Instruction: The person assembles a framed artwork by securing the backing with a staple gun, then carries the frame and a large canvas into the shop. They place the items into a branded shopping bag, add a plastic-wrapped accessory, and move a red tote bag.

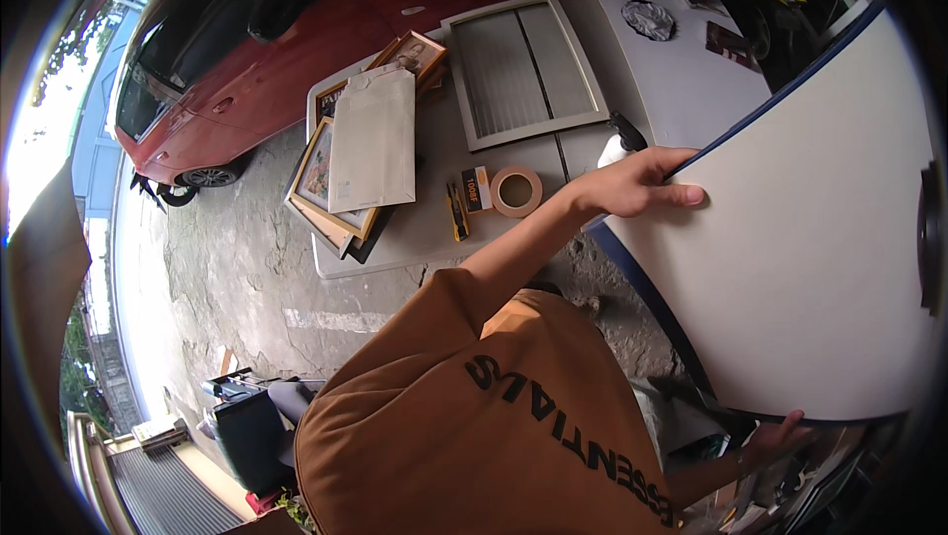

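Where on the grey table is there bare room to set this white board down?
The grey table is bare along its near edge, below the tape roll. Crowded: picture frames under an envelope at left, a louvred panel behind.

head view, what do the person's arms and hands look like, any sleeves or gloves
Both hands are bare, with no gloves. One hand shows a bare forearm running into a loose brown short sleeve of a T-shirt with dark lettering. The other hand appears to have a thin band at the wrist.

White board (pixel 810 239) edged blue, brown shirt (pixel 474 436), red car (pixel 296 41).
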`<action>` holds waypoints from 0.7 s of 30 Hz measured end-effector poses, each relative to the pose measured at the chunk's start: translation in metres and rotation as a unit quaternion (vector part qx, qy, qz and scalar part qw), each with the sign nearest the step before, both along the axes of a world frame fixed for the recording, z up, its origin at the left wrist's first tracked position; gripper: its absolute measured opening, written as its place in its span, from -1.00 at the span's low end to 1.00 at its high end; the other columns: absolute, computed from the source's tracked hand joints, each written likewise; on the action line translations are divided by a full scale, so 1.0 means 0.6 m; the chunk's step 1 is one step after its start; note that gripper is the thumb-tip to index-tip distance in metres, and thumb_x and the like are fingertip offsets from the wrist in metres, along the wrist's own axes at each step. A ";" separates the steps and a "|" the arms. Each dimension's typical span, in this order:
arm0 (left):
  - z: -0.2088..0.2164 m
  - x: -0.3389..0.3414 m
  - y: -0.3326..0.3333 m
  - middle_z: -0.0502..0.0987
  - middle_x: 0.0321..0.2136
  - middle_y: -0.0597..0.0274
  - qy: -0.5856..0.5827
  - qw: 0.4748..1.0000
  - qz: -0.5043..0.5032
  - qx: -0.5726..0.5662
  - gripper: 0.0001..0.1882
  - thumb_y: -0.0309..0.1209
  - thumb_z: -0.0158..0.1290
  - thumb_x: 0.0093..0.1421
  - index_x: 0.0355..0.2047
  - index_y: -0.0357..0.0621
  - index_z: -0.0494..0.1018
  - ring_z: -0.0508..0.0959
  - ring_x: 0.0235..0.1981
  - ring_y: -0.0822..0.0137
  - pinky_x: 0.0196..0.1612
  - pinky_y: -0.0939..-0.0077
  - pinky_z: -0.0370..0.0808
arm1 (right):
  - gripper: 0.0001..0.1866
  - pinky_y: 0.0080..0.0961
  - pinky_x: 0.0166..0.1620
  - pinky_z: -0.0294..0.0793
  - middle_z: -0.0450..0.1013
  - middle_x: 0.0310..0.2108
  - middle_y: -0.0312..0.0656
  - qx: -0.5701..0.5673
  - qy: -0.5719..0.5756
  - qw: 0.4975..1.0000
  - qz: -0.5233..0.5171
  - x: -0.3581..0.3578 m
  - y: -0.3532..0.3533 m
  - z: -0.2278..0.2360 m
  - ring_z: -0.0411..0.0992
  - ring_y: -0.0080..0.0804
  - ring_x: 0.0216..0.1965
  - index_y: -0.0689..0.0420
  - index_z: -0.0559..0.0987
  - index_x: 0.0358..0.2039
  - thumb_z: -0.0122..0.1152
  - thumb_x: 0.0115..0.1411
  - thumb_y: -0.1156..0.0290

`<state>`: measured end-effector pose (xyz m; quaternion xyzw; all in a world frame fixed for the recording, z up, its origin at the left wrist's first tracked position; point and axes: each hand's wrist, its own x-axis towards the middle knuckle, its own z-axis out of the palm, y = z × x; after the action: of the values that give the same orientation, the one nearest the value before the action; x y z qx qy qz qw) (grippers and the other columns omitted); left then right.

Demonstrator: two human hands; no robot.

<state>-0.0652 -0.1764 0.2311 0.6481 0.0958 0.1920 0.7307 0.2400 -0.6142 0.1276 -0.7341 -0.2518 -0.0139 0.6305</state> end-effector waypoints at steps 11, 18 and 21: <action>-0.068 -0.151 0.200 0.45 0.14 -0.01 -0.053 0.983 0.172 0.019 -0.37 -0.11 -0.01 0.42 0.34 -0.23 0.21 0.43 0.16 0.21 0.27 0.28 0.31 | -0.45 -0.28 0.30 0.26 0.22 0.30 0.18 -0.058 -0.183 0.981 -0.010 -0.193 0.228 0.194 0.26 -0.14 0.28 0.44 0.18 0.31 -0.04 0.46 0.35; -0.254 -0.627 0.332 0.56 -0.02 -0.14 0.395 0.654 0.633 0.124 -0.44 -0.09 0.26 0.21 0.06 -0.26 0.50 0.56 0.01 0.05 0.08 0.27 0.46 | -0.56 -0.40 0.04 0.51 0.45 0.02 0.15 0.053 -0.152 0.976 -0.148 -0.200 0.268 0.233 0.48 -0.22 -0.05 0.48 0.46 -0.03 0.14 0.41 0.25; -0.303 -0.811 0.286 0.33 0.16 -0.38 0.657 0.396 0.628 0.133 -0.07 0.16 0.25 0.08 0.22 -0.32 0.28 0.31 0.24 -0.22 0.24 -0.01 0.33 | -0.52 -0.37 -0.10 0.59 0.49 -0.09 0.11 0.036 -0.156 0.956 -0.246 -0.134 0.205 0.218 0.52 -0.23 -0.20 0.41 0.51 -0.08 0.27 0.32 0.15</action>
<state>-0.5517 -0.0049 0.0492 0.4195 0.8994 0.1212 0.0194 0.1598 -0.4911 0.2584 -0.7387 -0.1579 -0.2922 0.5865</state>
